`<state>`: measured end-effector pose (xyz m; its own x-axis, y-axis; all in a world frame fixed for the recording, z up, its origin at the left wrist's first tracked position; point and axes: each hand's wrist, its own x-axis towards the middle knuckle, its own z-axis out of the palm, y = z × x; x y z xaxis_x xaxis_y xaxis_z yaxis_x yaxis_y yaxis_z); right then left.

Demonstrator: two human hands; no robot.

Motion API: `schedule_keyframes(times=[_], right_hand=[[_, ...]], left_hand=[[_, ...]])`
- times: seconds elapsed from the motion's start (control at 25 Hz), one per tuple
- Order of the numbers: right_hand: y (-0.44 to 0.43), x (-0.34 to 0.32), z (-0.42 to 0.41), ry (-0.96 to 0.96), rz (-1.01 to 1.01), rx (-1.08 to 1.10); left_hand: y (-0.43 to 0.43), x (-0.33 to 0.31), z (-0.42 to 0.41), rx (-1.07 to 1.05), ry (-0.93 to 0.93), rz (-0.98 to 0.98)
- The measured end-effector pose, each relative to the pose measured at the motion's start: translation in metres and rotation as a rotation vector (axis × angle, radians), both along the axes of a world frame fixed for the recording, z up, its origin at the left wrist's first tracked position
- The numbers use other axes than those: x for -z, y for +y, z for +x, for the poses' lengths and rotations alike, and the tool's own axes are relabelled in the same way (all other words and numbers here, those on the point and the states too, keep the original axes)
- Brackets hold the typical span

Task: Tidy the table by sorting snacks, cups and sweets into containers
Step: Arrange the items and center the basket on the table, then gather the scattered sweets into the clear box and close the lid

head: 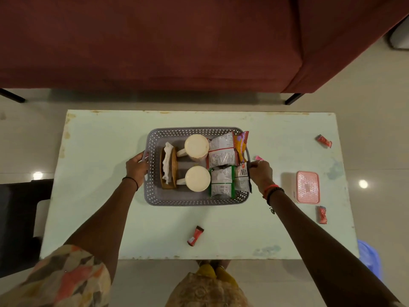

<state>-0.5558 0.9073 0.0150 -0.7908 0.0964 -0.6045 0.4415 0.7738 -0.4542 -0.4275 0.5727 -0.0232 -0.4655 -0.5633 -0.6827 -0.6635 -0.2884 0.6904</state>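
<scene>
The person stands over the pale table (99, 140), with the grey lattice basket (190, 201) at its middle. The left hand (137, 166) curls round the basket's left handle slot, and the right hand (261, 171) grips the right rim beside the snack packets (222, 159). With two cups (197, 178) inside, it looks fairly heavy and the thin plastic may flex, so holding both handles and keeping it level seems wisest. Red wrapped sweets (322, 214) lie loose near the pink lidded box (307, 187).

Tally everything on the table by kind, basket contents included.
Cups: 2
Snack packets: 6
Wrapped sweets: 4, one pink and partly hidden
Napkin holder: 1
Basket: 1
Pink box: 1
Total: 15
</scene>
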Motion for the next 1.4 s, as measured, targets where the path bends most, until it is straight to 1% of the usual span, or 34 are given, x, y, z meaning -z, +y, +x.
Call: schedule_keyframes(times=[0.2,0.36,0.48,0.56,0.68,0.76,0.84,0.92,1.04,1.16,1.32,1.4], right_hand=[[0.001,0.003,-0.001,-0.003,-0.014,0.001],[0.001,0.000,-0.003,-0.078,-0.036,-0.027],[0.004,-0.011,-0.002,-0.108,0.000,-0.074],[0.009,-0.022,0.002,-0.103,0.037,-0.122],[0.015,-0.037,0.012,-0.066,0.051,-0.084],[0.020,-0.045,0.022,-0.054,0.064,-0.048],[0.021,-0.050,0.030,-0.052,0.083,-0.013],[0.027,-0.055,0.041,-0.034,0.084,0.046],[0.044,-0.059,0.055,-0.045,0.067,0.089],[0.069,-0.061,0.068,-0.050,0.041,0.101],[0.118,-0.056,0.075,0.027,0.042,0.065],[0.143,-0.053,0.072,0.082,0.073,0.031]], left_hand=[[0.001,0.002,0.000,0.003,0.011,-0.026],[0.002,-0.010,-0.003,0.113,-0.011,-0.076],[-0.002,-0.026,-0.001,0.175,-0.070,-0.124],[0.002,-0.038,0.008,0.156,-0.097,-0.204],[0.029,-0.057,0.031,0.139,-0.075,-0.367],[0.058,-0.069,0.050,0.086,-0.026,-0.472],[0.086,-0.077,0.063,0.001,0.034,-0.530],[0.118,-0.085,0.074,-0.010,0.083,-0.577],[0.178,-0.095,0.086,0.110,0.132,-0.628],[0.239,-0.099,0.090,0.239,0.170,-0.612],[0.312,-0.096,0.078,0.444,0.238,-0.633],[0.345,-0.093,0.063,0.538,0.277,-0.629]])
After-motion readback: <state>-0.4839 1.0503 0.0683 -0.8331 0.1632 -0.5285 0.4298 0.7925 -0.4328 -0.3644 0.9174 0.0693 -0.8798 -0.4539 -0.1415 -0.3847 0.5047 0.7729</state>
